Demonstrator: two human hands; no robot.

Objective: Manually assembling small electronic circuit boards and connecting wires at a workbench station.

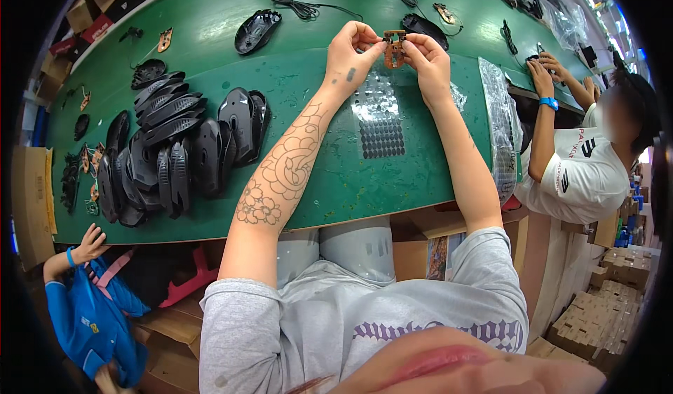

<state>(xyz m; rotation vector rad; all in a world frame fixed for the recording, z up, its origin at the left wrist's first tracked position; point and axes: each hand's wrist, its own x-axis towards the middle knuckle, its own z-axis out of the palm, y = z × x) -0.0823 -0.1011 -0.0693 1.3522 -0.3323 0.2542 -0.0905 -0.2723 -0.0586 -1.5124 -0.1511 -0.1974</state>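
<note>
Over the far middle of the green table, both my hands hold a small orange-brown circuit board (393, 59) with dark parts on it. My left hand (352, 56) pinches its left edge between thumb and fingers. From the other side, my right hand (428, 63) grips the right edge the same way. Beneath and nearer to me lies a clear sheet of small black oval pads (382, 138). A black mouse shell (425, 29) with a cable sits just behind my right hand. Left of my left hand rests an open black mouse shell half (257, 31).
Stacks of black mouse shells (168, 106) fill the table's left part. A coiled black cable (303, 5) lies at the back. Clear plastic wrap (499, 124) edges the right side. A co-worker (585, 148) works at right; another person in blue (94, 317) stands at lower left.
</note>
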